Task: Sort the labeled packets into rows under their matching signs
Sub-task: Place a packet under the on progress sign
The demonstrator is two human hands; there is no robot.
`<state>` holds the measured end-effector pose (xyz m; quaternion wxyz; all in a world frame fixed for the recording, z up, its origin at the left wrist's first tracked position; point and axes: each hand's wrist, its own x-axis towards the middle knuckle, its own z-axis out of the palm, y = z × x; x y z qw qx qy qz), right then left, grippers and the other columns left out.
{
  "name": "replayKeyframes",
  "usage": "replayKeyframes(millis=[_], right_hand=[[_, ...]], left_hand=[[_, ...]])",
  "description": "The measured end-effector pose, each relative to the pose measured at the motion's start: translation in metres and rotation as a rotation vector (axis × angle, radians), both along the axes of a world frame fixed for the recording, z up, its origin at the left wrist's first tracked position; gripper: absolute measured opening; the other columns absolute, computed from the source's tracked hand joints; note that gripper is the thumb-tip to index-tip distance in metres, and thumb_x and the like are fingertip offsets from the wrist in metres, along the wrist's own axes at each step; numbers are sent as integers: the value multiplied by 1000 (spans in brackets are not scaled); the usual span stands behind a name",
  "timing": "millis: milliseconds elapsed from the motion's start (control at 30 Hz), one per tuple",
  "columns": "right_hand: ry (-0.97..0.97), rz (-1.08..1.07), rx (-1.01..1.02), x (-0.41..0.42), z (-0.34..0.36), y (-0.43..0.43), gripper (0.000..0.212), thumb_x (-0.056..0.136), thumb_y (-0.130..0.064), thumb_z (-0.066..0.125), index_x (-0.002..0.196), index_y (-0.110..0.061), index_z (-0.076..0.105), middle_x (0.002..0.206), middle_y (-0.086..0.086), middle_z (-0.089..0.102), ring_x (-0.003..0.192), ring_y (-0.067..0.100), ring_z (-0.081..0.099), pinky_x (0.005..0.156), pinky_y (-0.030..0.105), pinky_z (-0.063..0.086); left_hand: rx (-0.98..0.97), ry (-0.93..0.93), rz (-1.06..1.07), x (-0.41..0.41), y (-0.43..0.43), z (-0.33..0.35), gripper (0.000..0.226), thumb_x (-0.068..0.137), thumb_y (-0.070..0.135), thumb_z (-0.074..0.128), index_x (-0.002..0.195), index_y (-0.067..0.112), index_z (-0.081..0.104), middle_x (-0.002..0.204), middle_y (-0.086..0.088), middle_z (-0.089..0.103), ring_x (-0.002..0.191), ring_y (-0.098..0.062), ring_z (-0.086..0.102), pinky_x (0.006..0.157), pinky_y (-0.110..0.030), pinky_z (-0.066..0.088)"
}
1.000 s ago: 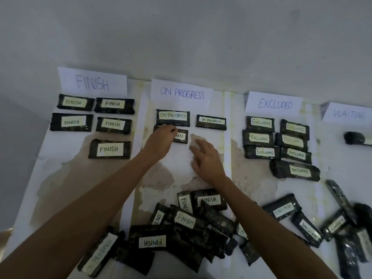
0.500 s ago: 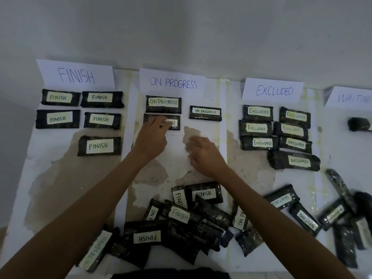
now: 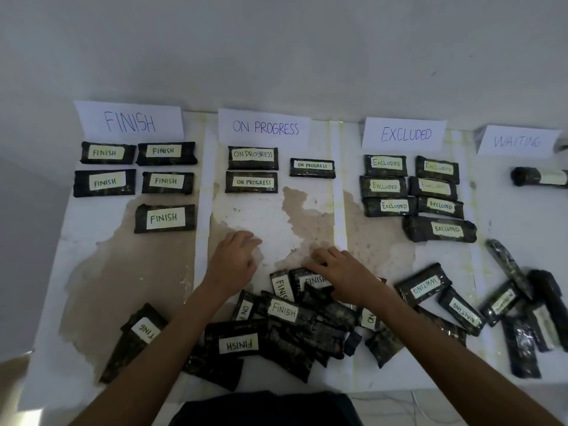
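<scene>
The right hand (image 3: pixel 341 272) rests bent fingers (image 3: pixel 322 255) on a FINISH packet (image 3: pixel 312 281) atop the pile (image 3: pixel 292 327), grip unclear. The left hand (image 3: pixel 236 259) is loose and empty. The packet should be lifted clear and laid label-up under the FINISH sign (image 3: pixel 129 121).

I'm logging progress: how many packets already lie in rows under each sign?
FINISH packets: 5
ON PROGRESS packets: 3
EXCLUDED packets: 7
Packet under WAITING: 1 in view, label unreadable
Total: 16
</scene>
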<state>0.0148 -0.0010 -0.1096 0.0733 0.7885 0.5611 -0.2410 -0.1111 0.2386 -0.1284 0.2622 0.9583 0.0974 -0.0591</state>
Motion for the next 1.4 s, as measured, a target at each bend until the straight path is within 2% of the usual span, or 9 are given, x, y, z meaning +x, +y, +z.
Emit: replayKeyframes(millis=[100,233,500,600,867,1033,1133,1233,1400], right_hand=[[5,-1,2,1,-2,1,87,61,-21,78,140,-15,40,130,13,49,113,31,49,84,40,47],[12,-48,56,7,3,5,80,68,-36,74,138,-12,42,127,14,51,109,30,50,84,41,49],[-107,-81,194,4,15,65,77,62,-39,73,130,-13,50,120,13,56,101,32,54,82,45,50],[-75,-80,272,-10,18,105,78,61,-43,71,129,-12,51,118,14,56,98,33,55,81,44,50],[81,-66,467,-64,15,262,70,64,-37,70,126,-9,54,117,18,57,96,37,55,79,45,48],[132,-29,493,-91,5,349,68,69,-33,73,129,-9,53,121,18,56,106,37,52,88,47,46],[133,17,423,-103,-7,383,69,73,-35,71,134,-11,47,127,15,51,112,33,47,90,45,44],[143,57,403,-111,-23,401,67,74,-32,71,132,-8,48,128,16,51,110,33,46,89,43,43],[151,53,406,-113,-39,409,60,71,-23,72,125,-5,54,126,15,53,107,33,49,90,43,43]], left_hand=[[-13,-21,33,-10,7,4,44,73,15,49,114,8,61,114,-12,59,107,-31,52,85,-44,48],[-3,-34,50,-23,26,13,47,74,20,43,116,9,61,115,-11,59,103,-31,55,82,-43,51],[-8,-40,197,-65,71,20,46,76,17,49,121,10,57,120,-14,58,110,-33,54,88,-49,48],[10,-43,250,-81,85,18,50,75,13,52,124,6,54,124,-18,57,113,-36,52,94,-50,46],[48,34,519,-127,145,14,59,77,4,60,133,-2,42,136,-26,43,125,-42,40,101,-52,36],[86,104,632,-151,187,4,61,75,8,67,129,-8,44,130,-31,47,117,-47,44,91,-57,42],[122,121,691,-159,203,1,59,71,6,67,125,-8,47,115,-31,52,101,-46,51,78,-52,47],[136,101,728,-165,210,-2,58,72,6,65,125,-6,46,111,-29,52,97,-44,51,72,-49,47],[108,110,633,-168,202,-17,58,76,9,63,128,-6,43,131,-30,46,116,-45,46,84,-54,48]])
